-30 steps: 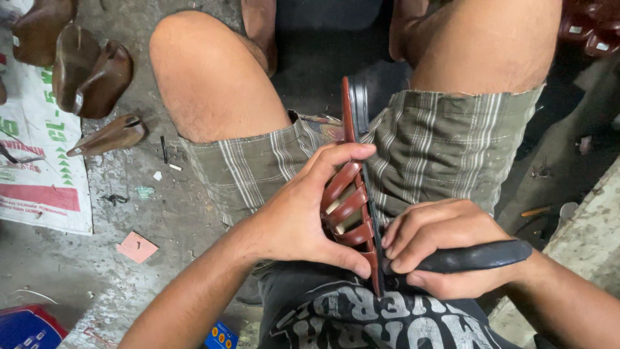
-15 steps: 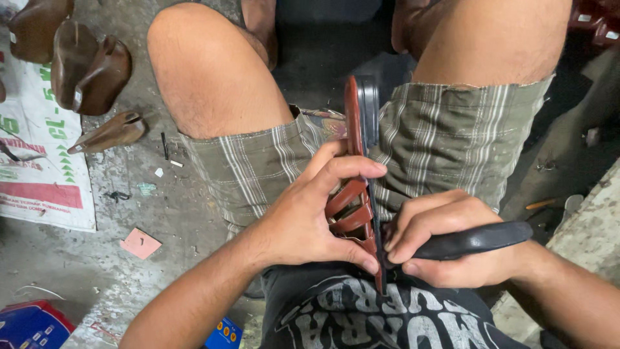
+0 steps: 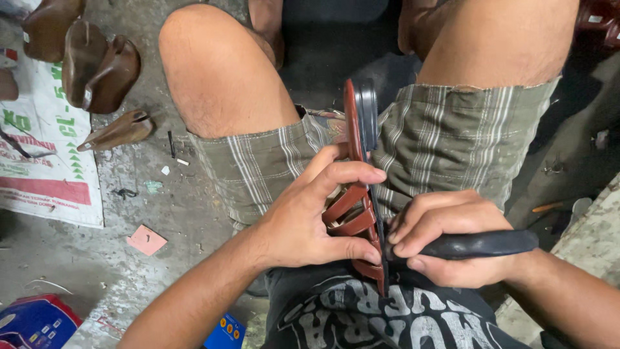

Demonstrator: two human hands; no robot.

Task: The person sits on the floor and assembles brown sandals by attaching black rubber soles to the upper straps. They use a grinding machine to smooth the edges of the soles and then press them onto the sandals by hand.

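A reddish-brown strapped sandal (image 3: 354, 123) with a black sole stands on edge between my thighs, toe pointing away. My left hand (image 3: 309, 213) wraps around its straps, fingers over the top edge and thumb low near the heel. My right hand (image 3: 445, 236) grips a black-handled tool (image 3: 484, 244) whose working end presses against the sole's edge near the heel. The tool's tip is hidden between hand and sandal.
Brown shoe parts (image 3: 97, 64) and a pointed brown piece (image 3: 119, 130) lie on the concrete floor at upper left, beside a printed white sack (image 3: 39, 161). A small pink card (image 3: 146, 240) and a blue box (image 3: 32, 321) lie lower left.
The sandal has tilted slightly so more of the black sole shows at the top. My left fingers have closed further over the edge; the right hand has shifted a little along the sole.
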